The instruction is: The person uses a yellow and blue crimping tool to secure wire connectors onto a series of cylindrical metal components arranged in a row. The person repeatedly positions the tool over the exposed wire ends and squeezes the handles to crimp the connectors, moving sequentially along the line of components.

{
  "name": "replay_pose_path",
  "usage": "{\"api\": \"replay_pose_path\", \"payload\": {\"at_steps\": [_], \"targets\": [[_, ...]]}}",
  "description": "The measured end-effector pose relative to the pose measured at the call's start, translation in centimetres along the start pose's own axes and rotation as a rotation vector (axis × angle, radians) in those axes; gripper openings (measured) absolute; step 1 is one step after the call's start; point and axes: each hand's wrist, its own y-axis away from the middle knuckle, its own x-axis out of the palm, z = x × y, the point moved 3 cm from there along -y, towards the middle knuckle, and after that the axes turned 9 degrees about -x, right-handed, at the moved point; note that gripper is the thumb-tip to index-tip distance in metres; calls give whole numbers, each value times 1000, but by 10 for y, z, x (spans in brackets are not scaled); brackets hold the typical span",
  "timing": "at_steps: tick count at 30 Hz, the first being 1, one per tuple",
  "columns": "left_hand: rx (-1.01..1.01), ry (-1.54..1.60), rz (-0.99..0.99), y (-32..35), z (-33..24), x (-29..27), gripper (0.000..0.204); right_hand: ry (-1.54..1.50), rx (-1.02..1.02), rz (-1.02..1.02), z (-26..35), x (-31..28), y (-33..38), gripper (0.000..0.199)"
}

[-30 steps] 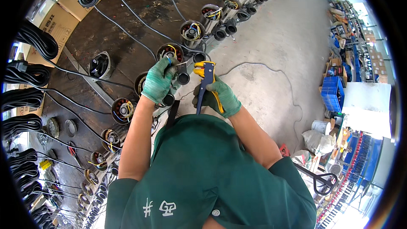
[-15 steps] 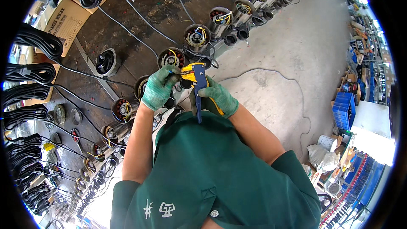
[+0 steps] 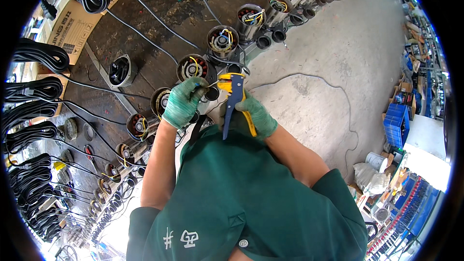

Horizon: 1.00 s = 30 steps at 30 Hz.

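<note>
Both my hands wear green gloves. My left hand [image 3: 182,101] pinches a thin wire that comes from a round motor stator [image 3: 192,68] with copper windings and yellow leads. My right hand [image 3: 255,116] grips a wire stripper [image 3: 234,97] with blue and yellow handles. The tool's yellow head meets the wire just right of my left fingers, over the stator. The handles look squeezed together in my palm.
A long row of similar stators [image 3: 222,40] runs along a dark workbench [image 3: 159,0] from lower left to upper right. Coiled black cables [image 3: 34,92] and cardboard boxes [image 3: 72,19] lie at left. Concrete floor [image 3: 338,67] with a thin cord spreads right; blue crates [image 3: 396,123] stand far right.
Both hands and the stripper have stayed together on the wire at the same stator. The camera view has shifted, so the row of stators sits lower and nearer the middle.
</note>
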Motion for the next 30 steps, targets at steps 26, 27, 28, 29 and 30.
{"api": "replay_pose_path", "payload": {"at_steps": [26,27,28,29,30], "targets": [[155,-143,-83,1,-8,2,20,49,194,121,15,2,-9,76],[143,-160,-80,0,-6,3,20,64,195,113,16,2,-9,75],[131,-177,-76,0,-4,4,21,80,195,104,16,3,-9,75],[120,-194,-72,0,-2,5,21,95,195,96,16,3,-9,74],[123,-198,-82,0,-1,6,21,104,195,92,16,2,-9,73]]}}
